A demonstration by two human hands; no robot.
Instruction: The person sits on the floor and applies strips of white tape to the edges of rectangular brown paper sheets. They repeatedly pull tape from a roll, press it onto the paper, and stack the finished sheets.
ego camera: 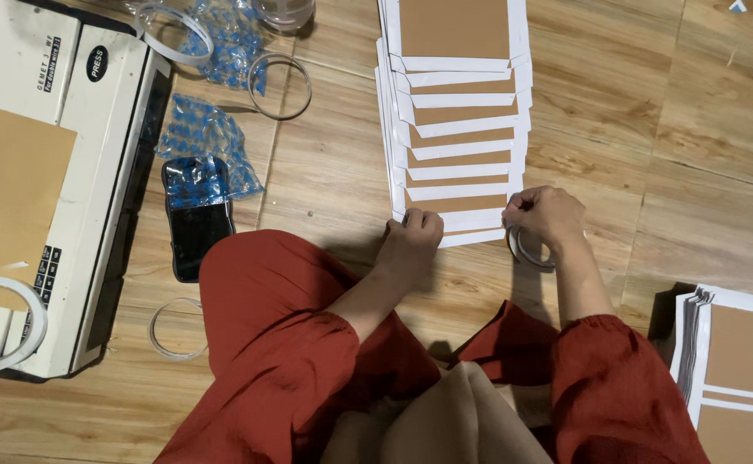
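A fanned row of brown and white envelopes point(462, 137) lies on the wooden floor in front of me. My left hand point(411, 239) presses its fingers on the left end of the nearest envelope point(471, 225). My right hand point(547, 215) pinches at that envelope's right end and holds a roll of thin tape point(527, 251) hanging below the fingers. Both sleeves are rust red.
A white binding machine point(58, 172) stands at the left with brown card and a tape ring point(3, 326) on it. A black phone point(196, 225), blue plastic bags point(209, 137) and empty tape rings point(280, 84) lie beside it. Another envelope stack point(742, 361) sits at the lower right.
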